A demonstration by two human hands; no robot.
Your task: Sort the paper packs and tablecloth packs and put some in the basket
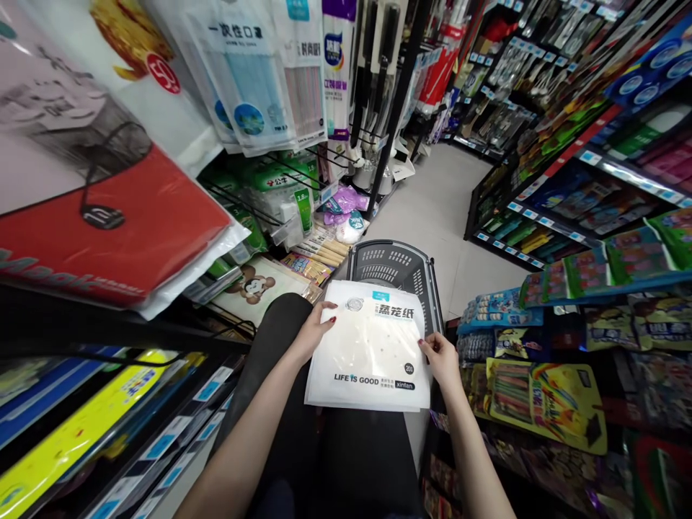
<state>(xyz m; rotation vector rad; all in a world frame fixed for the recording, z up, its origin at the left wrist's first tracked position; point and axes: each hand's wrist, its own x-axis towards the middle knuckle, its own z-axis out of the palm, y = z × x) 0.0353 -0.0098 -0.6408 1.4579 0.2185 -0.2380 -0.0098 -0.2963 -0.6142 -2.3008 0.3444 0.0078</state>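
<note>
A flat white pack of steamer paper [373, 353], printed "LIFE IS GOOD", lies over my knees, its face up. Its lower edge looks doubled, so more than one pack may be stacked there. My left hand [316, 328] pinches the left side, thumb on top and fingers hidden beneath. At the right edge, my right hand [440, 355] grips the pack between thumb and fingertips. Just beyond it stands a dark grey plastic basket [389, 261] on the floor, partly covered by the pack.
On the left are hanging mask packs [256, 79], a red bag [113, 231] close by, and a low shelf with chopsticks [324, 245]. Snack packs [546, 404] crowd the right side. The tiled aisle floor [440, 194] runs ahead between black racks.
</note>
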